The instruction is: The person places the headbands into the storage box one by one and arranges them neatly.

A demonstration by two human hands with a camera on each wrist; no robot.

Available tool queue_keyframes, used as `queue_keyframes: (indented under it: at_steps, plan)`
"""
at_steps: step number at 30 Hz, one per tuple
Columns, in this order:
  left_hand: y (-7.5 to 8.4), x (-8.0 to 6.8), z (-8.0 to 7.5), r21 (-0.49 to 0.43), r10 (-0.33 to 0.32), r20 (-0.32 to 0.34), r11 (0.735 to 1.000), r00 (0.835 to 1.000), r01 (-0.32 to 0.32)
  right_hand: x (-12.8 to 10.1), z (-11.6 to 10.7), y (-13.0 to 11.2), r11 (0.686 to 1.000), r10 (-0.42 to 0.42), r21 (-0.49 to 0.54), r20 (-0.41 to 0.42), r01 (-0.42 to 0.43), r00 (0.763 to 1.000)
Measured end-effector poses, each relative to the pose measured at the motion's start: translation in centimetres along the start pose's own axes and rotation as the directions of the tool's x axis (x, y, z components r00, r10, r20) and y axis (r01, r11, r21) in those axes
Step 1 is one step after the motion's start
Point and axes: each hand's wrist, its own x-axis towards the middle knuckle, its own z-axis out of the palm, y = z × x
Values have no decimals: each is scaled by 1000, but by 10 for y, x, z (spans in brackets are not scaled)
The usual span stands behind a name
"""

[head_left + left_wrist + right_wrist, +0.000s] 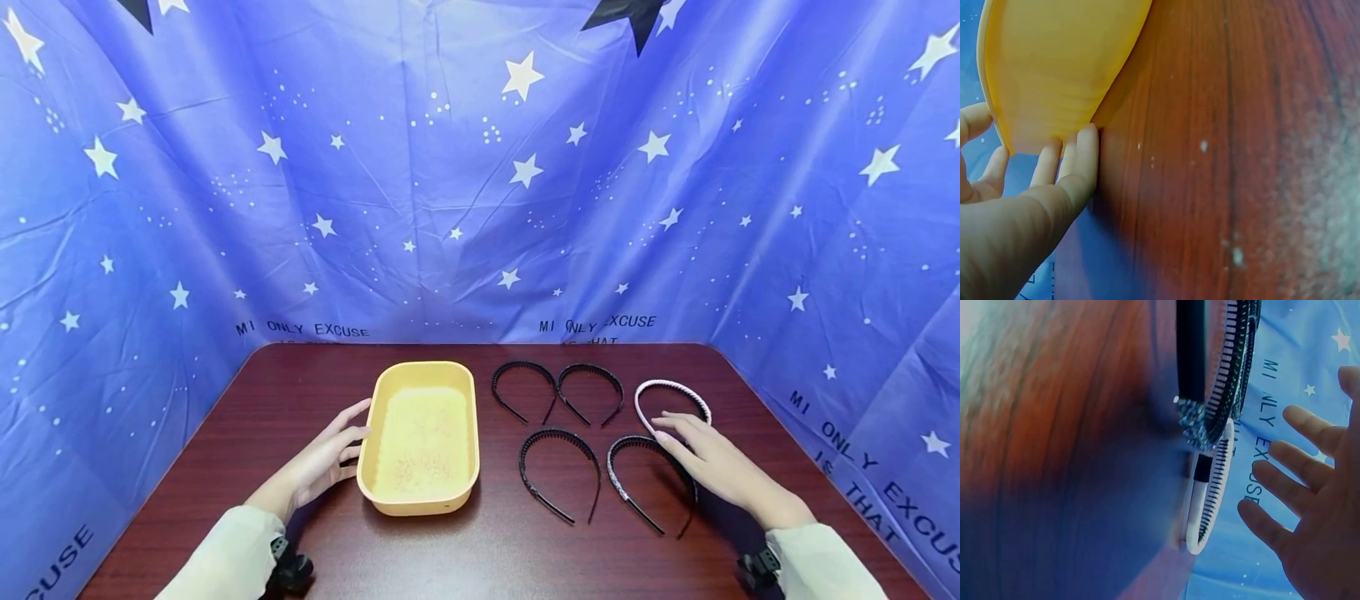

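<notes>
My left hand (322, 458) rests its fingertips against the left side of a yellow plastic tray (427, 433). In the left wrist view those fingers, fairly straight, touch the tray's wall (1054, 69). Spread above the table's right side, my right hand (712, 467) holds nothing. Below it lie a pale pink headband (670, 383) and a black headband with a glittery section (617, 486); the hand partly covers both. The right wrist view shows the fingers (1300, 469) apart from the glittery headband (1192, 422) and the pink one (1196, 515).
Two black toothed headbands, a left one (522, 364) and a right one (590, 367), lie side by side at the back. Another black headband (558, 432) lies nearer, right of the tray. A blue star-printed cloth (420, 192) surrounds the dark wooden table (420, 558).
</notes>
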Motion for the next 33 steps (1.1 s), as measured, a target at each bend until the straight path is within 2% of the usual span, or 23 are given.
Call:
queue_keyframes:
  at_steps: [3,9,19,33]
  plan:
    - [-1,0,0,-10,6,6,1000,1000,-6,2,1,-2,999,-41,-14,-18,40,999]
    - [0,0,0,-27,11,7,1000,1000,-11,6,2,-6,998,-55,-5,25,55,998]
    - [-3,0,0,-34,17,15,999,1000,-17,18,13,-19,979,-182,97,21,179,983]
    - [-4,0,0,-40,39,34,998,999,-38,45,30,-38,971,-221,121,122,206,968]
